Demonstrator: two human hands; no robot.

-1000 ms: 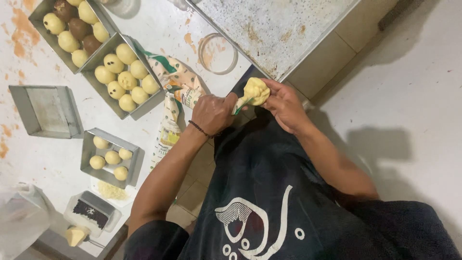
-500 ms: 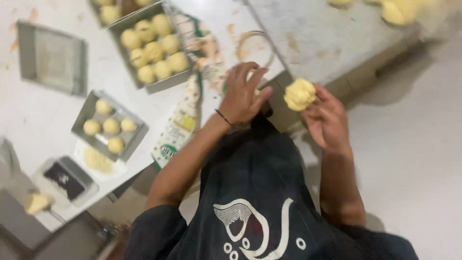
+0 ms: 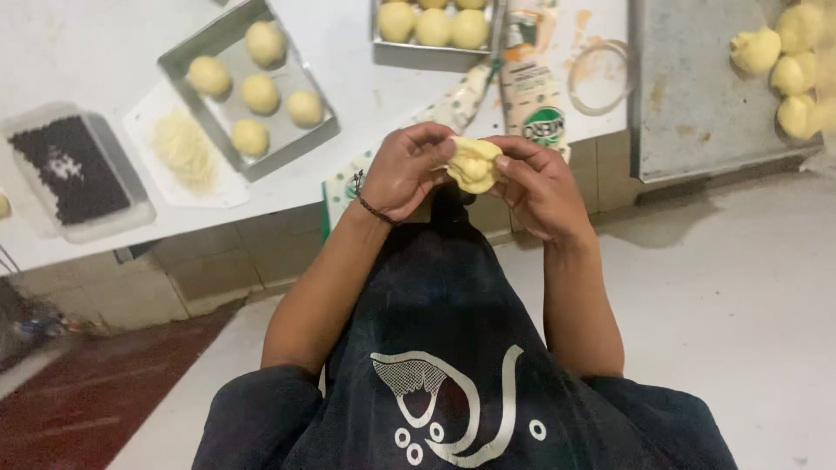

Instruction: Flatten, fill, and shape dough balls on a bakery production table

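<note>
Across the top of the frame runs the white desk [image 3: 104,52], and out in front of it, centre frame above the dark apron, both hands meet around one pale yellow dough piece [image 3: 473,164]. The left hand [image 3: 402,170] cups it from the left and the right hand [image 3: 540,187] from the right, equally near, fingers [image 3: 435,144] curled and pinching its folded edges, no clear long axis. Just behind, at upper centre, a soft tube-shaped package [image 3: 531,96] with a green oval label lies lengthwise, a clear tub of dark sprinkles [image 3: 74,170] far left.
</note>
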